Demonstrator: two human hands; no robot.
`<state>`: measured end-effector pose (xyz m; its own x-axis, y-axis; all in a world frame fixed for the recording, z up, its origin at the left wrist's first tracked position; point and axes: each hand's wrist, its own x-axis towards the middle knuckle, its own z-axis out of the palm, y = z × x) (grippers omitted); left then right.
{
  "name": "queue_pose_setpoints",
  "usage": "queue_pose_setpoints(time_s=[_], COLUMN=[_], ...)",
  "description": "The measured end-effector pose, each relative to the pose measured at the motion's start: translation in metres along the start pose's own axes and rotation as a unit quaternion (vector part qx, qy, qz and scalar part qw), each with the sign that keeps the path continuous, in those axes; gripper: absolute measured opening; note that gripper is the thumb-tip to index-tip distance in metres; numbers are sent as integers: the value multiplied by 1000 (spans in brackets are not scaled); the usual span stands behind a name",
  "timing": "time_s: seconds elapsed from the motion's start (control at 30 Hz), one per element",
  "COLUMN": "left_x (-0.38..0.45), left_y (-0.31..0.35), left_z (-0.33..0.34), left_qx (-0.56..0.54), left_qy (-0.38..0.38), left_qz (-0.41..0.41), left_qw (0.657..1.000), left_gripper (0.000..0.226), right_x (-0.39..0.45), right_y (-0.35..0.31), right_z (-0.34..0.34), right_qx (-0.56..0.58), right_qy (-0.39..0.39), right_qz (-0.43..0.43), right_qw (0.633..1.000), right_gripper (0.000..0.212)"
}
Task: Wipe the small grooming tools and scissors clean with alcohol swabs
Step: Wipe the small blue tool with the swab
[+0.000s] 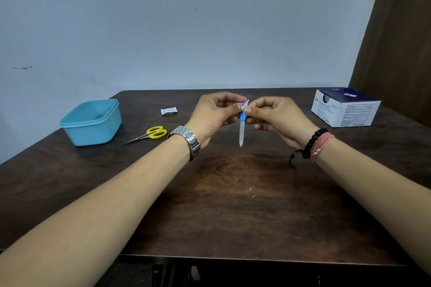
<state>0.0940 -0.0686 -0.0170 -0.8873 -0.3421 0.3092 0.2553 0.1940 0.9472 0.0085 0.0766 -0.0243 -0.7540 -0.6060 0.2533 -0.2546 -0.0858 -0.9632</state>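
Observation:
A nail file (pixel 241 134) with a blue handle and a pale pointed blade hangs tip-down above the middle of the table. My left hand (pixel 213 115) pinches its blue handle from the left. My right hand (pixel 275 117) pinches a small white alcohol swab (pixel 245 105) against the top of the handle. Small scissors (pixel 149 134) with yellow handles lie flat on the table to the left, blades pointing left. A torn swab wrapper (pixel 168 111) lies behind them.
A light blue plastic tub (pixel 92 123) stands open at the left of the dark wooden table (pixel 233 205). A white and navy alcohol swab box (pixel 345 107) sits at the back right. A brown curtain (pixel 396 30) hangs at the right.

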Motion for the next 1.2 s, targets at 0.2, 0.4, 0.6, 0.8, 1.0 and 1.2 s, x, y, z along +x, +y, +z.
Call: queue_pose_setpoints(time_s=[0.2, 0.4, 0.6, 0.8, 1.0, 1.2], left_x=[0, -1, -1, 2, 3, 4], left_y=[1, 3, 0, -1, -3, -2], left_z=[-2, 0, 0, -1, -2, -3], left_qx=[18, 25, 41, 31, 31, 37], left_qy=[11, -4, -8, 24, 39, 57], left_qz=[0, 11, 22, 18, 10, 19], left_qw=[1000, 1000, 999, 999, 999, 998], left_gripper=[13, 11, 9, 9, 9, 9], right_x=[0, 0, -1, -1, 0, 2], right_y=[0, -1, -2, 0, 2, 0], right_z=[2, 1, 0, 2, 1, -1], right_qx=[21, 51, 64, 35, 22, 53], right_qy=[-7, 2, -4, -26, -27, -30], right_qz=[-3, -6, -2, -16, -28, -24], right_qw=[1000, 999, 998, 999, 999, 998], right_gripper=[7, 12, 15, 15, 18, 12])
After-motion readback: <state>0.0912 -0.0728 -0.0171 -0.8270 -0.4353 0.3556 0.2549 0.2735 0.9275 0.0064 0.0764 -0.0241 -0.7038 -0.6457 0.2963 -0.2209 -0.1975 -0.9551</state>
